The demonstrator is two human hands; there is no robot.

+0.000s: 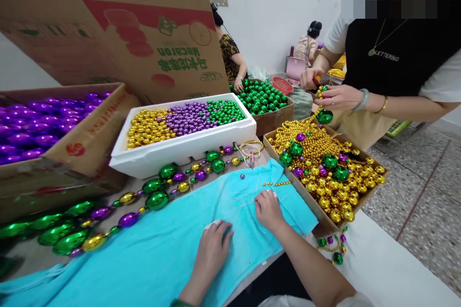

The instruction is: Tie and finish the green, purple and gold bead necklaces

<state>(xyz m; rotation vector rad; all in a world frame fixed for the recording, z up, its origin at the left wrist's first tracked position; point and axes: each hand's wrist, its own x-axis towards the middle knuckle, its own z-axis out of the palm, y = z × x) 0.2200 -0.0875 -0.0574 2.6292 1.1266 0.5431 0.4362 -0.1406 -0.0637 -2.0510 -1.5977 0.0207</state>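
Note:
My left hand [213, 245] rests on a turquoise towel [151, 249], fingers bent and thumb a little apart, with nothing visible in it. Further right, my right hand [269, 210] is closed, its fingertips down against the towel. Thin pale threads [245, 198] lie beside it; whether the fingers pinch one is hidden. White coverings show on some fingertips of both hands. Just beyond the right hand lies a short row of small gold beads [283, 183]. One loose purple bead [242, 176] sits on the towel. Strung green, purple and gold beads [157, 200] stretch along the towel's far edge.
A white foam box [187, 146] holds gold, purple and green beads. Cardboard boxes hold purple beads [43, 124], green beads [264, 98] and gold beads [324, 172]. At right, a co-worker's hands [336, 97] hold a bead strand above the gold box. Other people sit behind.

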